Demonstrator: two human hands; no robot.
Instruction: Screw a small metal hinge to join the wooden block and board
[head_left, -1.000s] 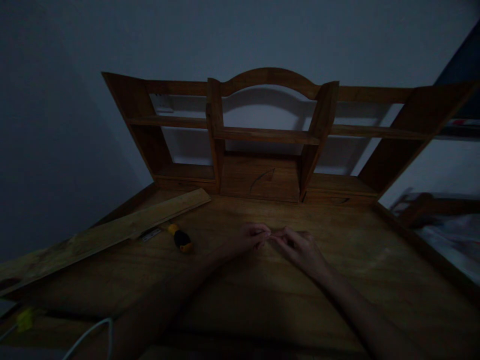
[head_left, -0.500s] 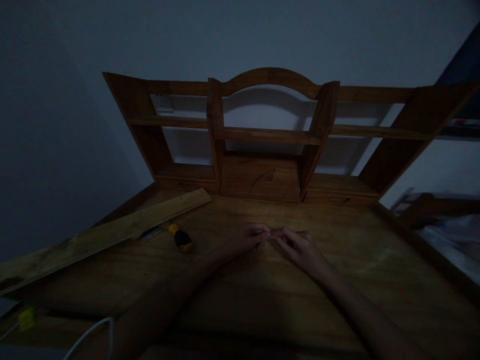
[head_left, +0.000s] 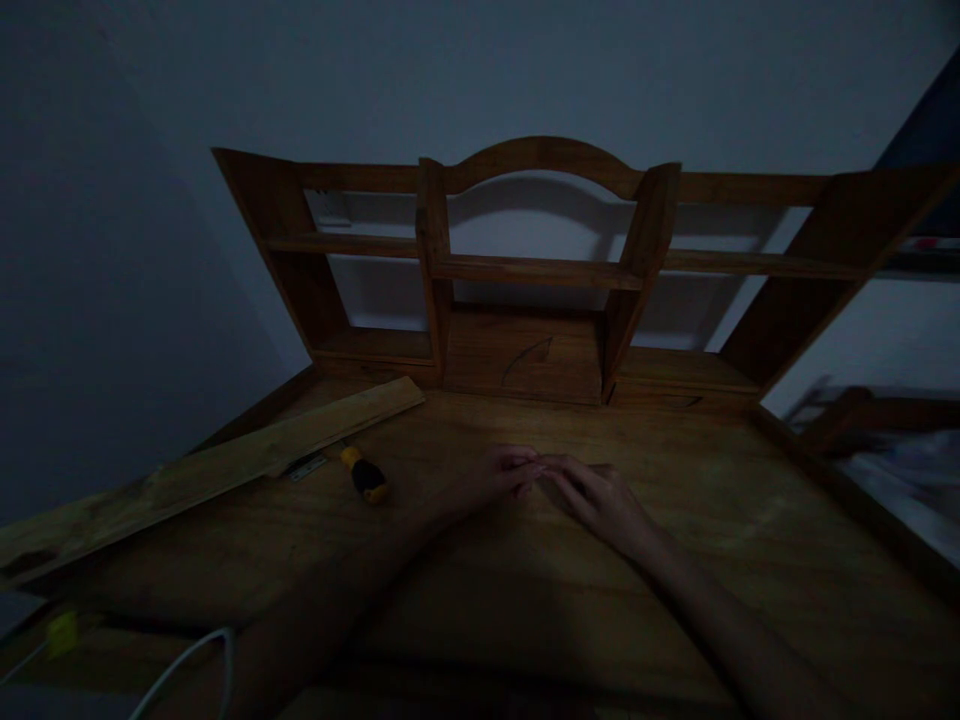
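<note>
My left hand [head_left: 504, 474] and my right hand [head_left: 592, 488] meet fingertip to fingertip over the middle of the wooden desk [head_left: 675, 600]. Both are closed, with thumbs and fingers pinched together. Whatever lies between the fingertips, if anything, is too small and dark to make out. A screwdriver [head_left: 364, 475] with a yellow and black handle lies to the left of my left hand, its tip toward a long wooden board [head_left: 247, 455]. Beside the board's edge is a small metal piece [head_left: 306, 467], partly hidden.
A wooden shelf unit [head_left: 537, 272] with small drawers stands along the desk's back edge. At the lower left are a white cable [head_left: 184, 655] and a yellow tag [head_left: 62, 634]. A raised rim [head_left: 847, 490] runs along the right side.
The fingertips of my right hand have shifted slightly, moving closer over those of my left. The view has moved a little; the screwdriver and board lie as before.
</note>
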